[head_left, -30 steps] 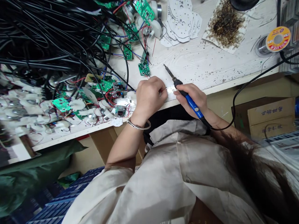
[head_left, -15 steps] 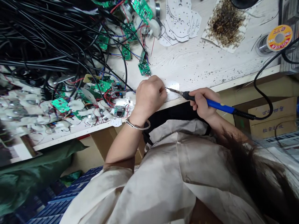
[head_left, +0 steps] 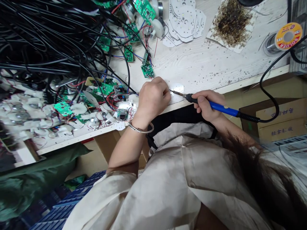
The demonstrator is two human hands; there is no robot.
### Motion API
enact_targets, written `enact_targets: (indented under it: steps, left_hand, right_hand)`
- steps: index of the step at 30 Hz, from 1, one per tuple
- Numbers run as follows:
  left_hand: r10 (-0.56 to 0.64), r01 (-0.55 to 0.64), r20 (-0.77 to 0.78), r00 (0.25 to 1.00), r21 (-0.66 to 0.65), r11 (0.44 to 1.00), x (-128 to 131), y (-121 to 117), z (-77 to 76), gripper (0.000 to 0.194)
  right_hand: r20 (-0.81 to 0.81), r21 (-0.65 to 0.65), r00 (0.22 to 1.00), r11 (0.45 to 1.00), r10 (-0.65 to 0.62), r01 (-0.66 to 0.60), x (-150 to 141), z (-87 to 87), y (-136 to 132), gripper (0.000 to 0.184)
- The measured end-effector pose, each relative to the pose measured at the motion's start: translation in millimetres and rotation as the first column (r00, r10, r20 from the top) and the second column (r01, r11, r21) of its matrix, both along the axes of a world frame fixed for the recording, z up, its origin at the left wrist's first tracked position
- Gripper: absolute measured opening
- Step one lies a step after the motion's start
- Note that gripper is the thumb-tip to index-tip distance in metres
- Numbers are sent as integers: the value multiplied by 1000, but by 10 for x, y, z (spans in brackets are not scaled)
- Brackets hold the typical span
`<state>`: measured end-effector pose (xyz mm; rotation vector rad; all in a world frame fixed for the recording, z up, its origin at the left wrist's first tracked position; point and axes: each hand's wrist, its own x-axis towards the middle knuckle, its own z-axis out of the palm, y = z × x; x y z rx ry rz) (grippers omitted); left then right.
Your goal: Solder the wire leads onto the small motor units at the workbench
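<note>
Right now, you seem to be at the contact step: your right hand (head_left: 208, 103) brings the tip of the soldering iron (head_left: 223, 109) in over the pale board (head_left: 177, 89), right beside the fingertips of your left hand (head_left: 153, 97). Whether the tip touches metal, or melts anything, is too small to tell. As I judge it, this spot calls for a calm wrist, a light touch with the tip and a still left hand, because your fingers are very near the hot end.

The pale board looks thin, flat and shiny, with small marks that can't be read from here. It lies at the front edge of the bench (head_left: 216, 70), its left part hidden by your left hand. The iron has a blue handle, a black collar and a darkened metal shaft, and it points to your left.

Your right grip is closed around the iron near its collar. Your left grip is narrow, with the fingers curled in; what they pinch is hidden, so I can't say.

Just beyond your left knuckles lies a small green circuit board (head_left: 147, 70). Farther back are a stack of white boards (head_left: 185, 20) and a residue-covered sheet (head_left: 232, 25), with the solder spool (head_left: 288, 36) off to the right. To your left, black cables (head_left: 52, 38) heap up beside wired parts.
</note>
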<state>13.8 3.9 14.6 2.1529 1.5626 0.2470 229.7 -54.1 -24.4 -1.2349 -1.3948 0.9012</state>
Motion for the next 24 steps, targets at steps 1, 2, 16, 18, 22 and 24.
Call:
enact_targets:
  steps: [1,2,16,18,22,24]
  left_hand:
    - [7,-7,-4,1000,-11,1000,1,0,1,16]
    - [9,-9,-8,1000,-14,1000,2,0,0,16]
    - [-29,29,-9,1000,47,998,-17,9,-9,16]
    - [-26,27,-30,999,44,999,-8,12,-5,17]
    - [-9,13,-49,999,76,997,35,5,-36,16]
    - [-2,8,-70,998,90,996,59,-22,-39,15]
  right_hand:
    - [20,4,1000,1000,10,-10,-3,10,8,34]
    - [38,-1,999,1000,17,-17,-4,19,14,36]
    - [-119,55,987,992,-109,116,-89,-57,-26,28]
    - [-10,133,997,988,-75,76,-138,-64,21,31]
    - [252,283,968,957,-15,-59,-213,-108,118,32]
    - [312,358,950,929,-19,-99,-221,-153,154,32]
